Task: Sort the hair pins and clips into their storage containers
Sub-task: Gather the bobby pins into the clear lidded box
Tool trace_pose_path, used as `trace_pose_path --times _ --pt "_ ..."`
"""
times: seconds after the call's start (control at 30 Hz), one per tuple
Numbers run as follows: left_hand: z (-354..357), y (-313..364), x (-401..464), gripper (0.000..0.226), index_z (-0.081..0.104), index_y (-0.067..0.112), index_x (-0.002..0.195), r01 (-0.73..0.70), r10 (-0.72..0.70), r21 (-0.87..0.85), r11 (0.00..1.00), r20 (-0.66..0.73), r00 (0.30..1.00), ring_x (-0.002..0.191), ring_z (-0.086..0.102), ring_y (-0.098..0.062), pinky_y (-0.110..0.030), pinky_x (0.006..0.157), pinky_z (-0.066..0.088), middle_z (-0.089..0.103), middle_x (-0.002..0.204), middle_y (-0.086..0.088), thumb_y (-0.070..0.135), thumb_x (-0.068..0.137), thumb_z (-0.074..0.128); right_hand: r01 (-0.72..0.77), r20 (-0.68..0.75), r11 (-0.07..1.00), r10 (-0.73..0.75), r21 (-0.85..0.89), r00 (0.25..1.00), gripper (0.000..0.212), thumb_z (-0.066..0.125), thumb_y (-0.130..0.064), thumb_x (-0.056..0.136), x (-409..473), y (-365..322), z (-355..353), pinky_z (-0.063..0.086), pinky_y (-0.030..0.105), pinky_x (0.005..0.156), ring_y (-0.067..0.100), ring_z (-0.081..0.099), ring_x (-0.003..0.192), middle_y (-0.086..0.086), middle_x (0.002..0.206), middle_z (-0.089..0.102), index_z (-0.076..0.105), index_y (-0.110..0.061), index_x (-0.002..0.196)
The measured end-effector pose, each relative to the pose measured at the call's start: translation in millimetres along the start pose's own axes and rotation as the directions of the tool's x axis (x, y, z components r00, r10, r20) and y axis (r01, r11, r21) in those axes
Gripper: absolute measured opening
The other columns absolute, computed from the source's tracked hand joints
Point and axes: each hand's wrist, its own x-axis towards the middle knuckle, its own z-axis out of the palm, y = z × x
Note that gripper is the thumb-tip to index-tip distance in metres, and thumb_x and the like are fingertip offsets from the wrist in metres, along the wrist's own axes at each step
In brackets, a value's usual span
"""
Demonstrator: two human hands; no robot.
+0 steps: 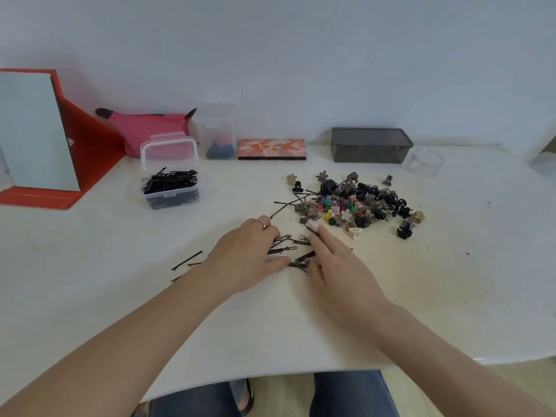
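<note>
Loose black bobby pins (284,249) lie scattered on the white table (451,266) between my two hands. My left hand (249,254), a ring on one finger, rests flat over the pins on the left side with its fingers curved down onto them. My right hand (334,266) lies flat with straight fingers against the pins' right side. Behind them sits a heap of small coloured and black claw clips (361,203). A clear open box (170,182) holding many black pins stands at the left. A dark grey lidded box (371,145) stands at the back right.
A red-framed mirror (39,136) stands at the far left, with a pink pouch (147,127) behind the pin box. A clear case with dark balls (219,139), a patterned flat box (272,149) and a small clear round tub (427,162) line the back. A few stray pins (186,260) lie left of my left wrist.
</note>
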Motion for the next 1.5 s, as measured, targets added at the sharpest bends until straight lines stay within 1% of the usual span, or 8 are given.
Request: trace_pose_path --times 0.2,0.3,0.5,0.57,0.8,1.07,1.23,1.5 --pt "-3.1 -8.8 -6.9 0.038 0.054 0.026 0.122 -0.064 0.065 -0.033 0.997 0.021 0.998 0.110 0.049 -0.013 -0.036 0.083 0.049 0.047 0.113 0.011 0.051 0.093 0.050 0.011 -0.052 0.995 -0.006 0.102 0.999 0.049 0.039 -0.024 0.103 -2.2 0.1 -9.5 0.039 0.031 0.103 0.019 0.035 0.139 -0.002 0.159 0.021 0.029 -0.019 0.151" --pt "-4.5 -18.0 -11.4 0.060 0.050 0.027 0.130 -0.050 0.052 -0.031 0.998 0.063 0.997 0.114 0.044 -0.011 -0.035 0.089 0.047 0.045 0.123 0.012 0.066 0.084 0.056 0.050 -0.002 0.999 -0.050 -0.009 0.999 0.050 0.038 -0.032 0.103 -9.3 6.0 -7.3 0.022 0.025 0.115 0.016 0.026 0.144 -0.002 0.155 0.030 0.032 -0.017 0.150" --pt "-6.1 -15.1 -11.2 0.029 0.057 0.028 0.109 -0.091 0.092 -0.044 0.995 0.012 0.996 0.102 0.048 -0.011 -0.037 0.081 0.049 0.047 0.105 0.013 0.049 0.089 0.056 0.168 0.019 0.985 -0.167 -0.041 0.986 0.054 0.047 -0.031 0.098 -1.4 -9.0 -0.2 0.010 0.018 0.116 0.019 0.030 0.142 -0.001 0.150 0.041 0.037 -0.015 0.148" --pt "-9.6 -20.7 -13.1 0.041 0.055 0.028 0.116 -0.072 0.073 -0.036 0.997 0.031 0.997 0.108 0.047 -0.011 -0.033 0.084 0.047 0.048 0.112 0.014 0.055 0.086 0.058 0.177 0.059 0.984 -0.177 -0.004 0.982 0.057 0.052 -0.029 0.095 9.7 -10.9 -5.2 0.005 0.014 0.114 0.016 0.032 0.141 -0.003 0.150 0.042 0.036 -0.017 0.149" --pt "-32.1 -58.1 -35.8 0.100 0.032 0.023 0.140 0.196 -0.238 0.245 0.949 0.154 0.959 0.122 0.037 -0.023 -0.037 0.093 0.044 0.038 0.131 -0.001 0.087 0.065 0.052 0.104 0.165 0.984 -0.128 0.146 0.978 0.042 0.061 -0.021 0.088 33.3 -12.5 -21.1 0.045 0.030 0.095 0.016 0.053 0.115 -0.006 0.122 0.062 0.057 -0.027 0.130" --pt "-26.5 -51.1 -49.7 0.039 0.052 0.020 0.120 0.147 -0.145 -0.015 0.989 0.092 0.985 0.103 0.053 -0.014 -0.030 0.087 0.044 0.050 0.110 0.007 0.041 0.089 0.063 0.191 0.161 0.978 -0.202 0.082 0.966 0.038 0.053 -0.007 0.089 43.9 -22.6 -14.5 0.049 0.036 0.087 0.019 0.057 0.104 -0.002 0.109 0.064 0.063 -0.019 0.123" --pt "-27.4 -51.0 -44.7 0.057 0.050 0.030 0.131 0.107 -0.088 -0.153 0.982 0.125 0.988 0.106 0.054 -0.009 -0.033 0.092 0.047 0.050 0.112 0.014 0.046 0.081 0.071 0.212 0.268 0.976 -0.191 -0.049 0.944 0.033 0.049 -0.007 0.091 53.2 -28.9 -16.6 0.050 0.039 0.086 0.024 0.055 0.105 0.004 0.111 0.059 0.066 -0.019 0.117" --pt "-26.9 -40.8 -23.6 0.020 0.054 0.022 0.100 0.015 -0.026 0.070 0.997 0.149 0.988 0.086 0.054 -0.020 -0.035 0.072 0.048 0.043 0.100 0.007 0.041 0.094 0.056 0.270 0.359 0.958 -0.221 -0.093 0.907 0.023 0.045 -0.005 0.094 56.4 -33.1 -20.6 0.042 0.032 0.074 0.027 0.053 0.097 0.009 0.109 0.053 0.057 -0.011 0.113"
